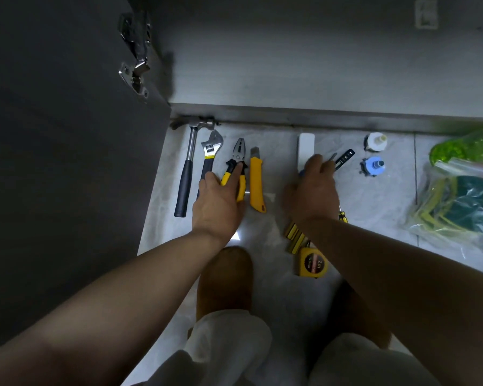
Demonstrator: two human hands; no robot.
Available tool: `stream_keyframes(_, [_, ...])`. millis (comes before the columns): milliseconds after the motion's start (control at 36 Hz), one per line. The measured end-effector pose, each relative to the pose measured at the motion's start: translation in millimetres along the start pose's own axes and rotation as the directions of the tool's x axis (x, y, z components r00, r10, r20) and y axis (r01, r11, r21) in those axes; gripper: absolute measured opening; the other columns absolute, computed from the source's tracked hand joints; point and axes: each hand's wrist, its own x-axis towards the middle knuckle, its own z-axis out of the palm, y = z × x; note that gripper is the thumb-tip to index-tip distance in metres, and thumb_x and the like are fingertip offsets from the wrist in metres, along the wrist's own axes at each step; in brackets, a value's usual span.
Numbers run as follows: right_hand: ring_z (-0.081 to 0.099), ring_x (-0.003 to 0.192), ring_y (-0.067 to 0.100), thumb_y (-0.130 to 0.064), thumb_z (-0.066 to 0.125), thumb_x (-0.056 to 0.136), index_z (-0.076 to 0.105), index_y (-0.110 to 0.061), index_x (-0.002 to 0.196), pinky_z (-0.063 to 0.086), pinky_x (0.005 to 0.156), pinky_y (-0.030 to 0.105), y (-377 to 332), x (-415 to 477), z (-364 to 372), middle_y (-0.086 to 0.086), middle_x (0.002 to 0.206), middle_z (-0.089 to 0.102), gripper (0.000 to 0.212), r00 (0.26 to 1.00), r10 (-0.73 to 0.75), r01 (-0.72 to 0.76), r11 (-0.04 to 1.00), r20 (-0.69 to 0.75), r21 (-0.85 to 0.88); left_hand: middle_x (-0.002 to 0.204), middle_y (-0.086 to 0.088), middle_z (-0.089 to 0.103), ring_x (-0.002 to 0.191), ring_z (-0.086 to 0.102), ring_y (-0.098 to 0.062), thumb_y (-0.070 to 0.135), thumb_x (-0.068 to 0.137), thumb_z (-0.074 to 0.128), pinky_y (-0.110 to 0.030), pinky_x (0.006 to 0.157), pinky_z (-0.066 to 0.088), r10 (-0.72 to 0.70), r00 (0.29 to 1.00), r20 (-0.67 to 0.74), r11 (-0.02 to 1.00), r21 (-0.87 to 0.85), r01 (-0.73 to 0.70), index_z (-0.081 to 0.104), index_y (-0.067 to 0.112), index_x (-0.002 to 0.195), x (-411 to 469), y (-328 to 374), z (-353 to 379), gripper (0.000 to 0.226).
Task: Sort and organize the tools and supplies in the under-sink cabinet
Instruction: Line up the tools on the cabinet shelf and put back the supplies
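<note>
Tools lie in a row on the pale floor before the cabinet: a hammer (185,174), an adjustable wrench (210,151), yellow-handled pliers (239,160) and a yellow utility knife (256,182). My left hand (218,201) rests on the pliers' handles, with its forefinger stretched along them. My right hand (311,190) holds a thin metal tool (332,157) whose tip sticks out past the fingers, over a white rectangular block (306,147). A black slotted bar (345,157) lies just right of that tip. Below the right wrist lie black-and-yellow screwdriver handles (293,236) and a yellow tape measure (312,261).
Two round plastic fittings, one white (374,140) and one blue (372,166), sit to the right. A clear bag with green and yellow items (457,201) lies at far right. The open cabinet door (67,135) stands at left, with the cabinet floor (290,65) beyond the sill.
</note>
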Motion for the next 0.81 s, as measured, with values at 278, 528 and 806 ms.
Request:
stream_keyframes(278, [0.063, 0.102, 0.032, -0.027, 0.06, 0.096, 0.05, -0.008, 0.123, 0.048, 0.075, 0.035, 24.2, 12.1, 3.0, 0.015, 0.116, 0.062, 0.034, 0.959, 0.233, -0.236, 0.972, 0.161, -0.003, 0.12, -0.009, 0.038, 0.111, 0.046, -0.026, 0.044, 0.093, 0.063, -0.032, 0.065, 0.042, -0.018, 1.0, -0.014, 1.0, 0.02, 0.018, 0.02, 0.038, 0.159, 0.3, 0.6, 0.4, 0.079])
stream_keyframes(528, [0.066, 0.079, 0.02, -0.021, 0.058, 0.095, 0.062, -0.009, 0.097, 0.055, 0.064, 0.031, 25.4, 36.0, -44.4, 0.008, 0.09, 0.066, 0.012, 0.908, 0.129, -0.1, 0.991, 0.399, -0.092, 0.121, -0.01, 0.047, 0.108, 0.047, -0.029, 0.04, 0.089, 0.061, -0.039, 0.086, 0.041, 0.109, 0.982, -0.152, 0.967, 0.246, -0.069, 0.046, 0.023, 0.14, -0.4, 25.8, -11.8, 0.056])
stream_keyframes(806, [0.076, 0.068, 0.025, -0.015, 0.066, 0.095, 0.062, -0.001, 0.093, 0.06, 0.057, 0.029, 98.0, 20.6, -192.8, 0.018, 0.083, 0.076, 0.015, 0.747, 0.133, -0.197, 0.98, 0.651, 0.027, 0.114, -0.008, 0.051, 0.112, 0.045, -0.031, 0.025, 0.089, 0.057, -0.044, 0.088, 0.043, 0.565, 0.818, 0.108, 0.812, 0.105, -0.575, 0.062, 0.015, 0.113, 2.0, 121.4, -20.6, 0.027])
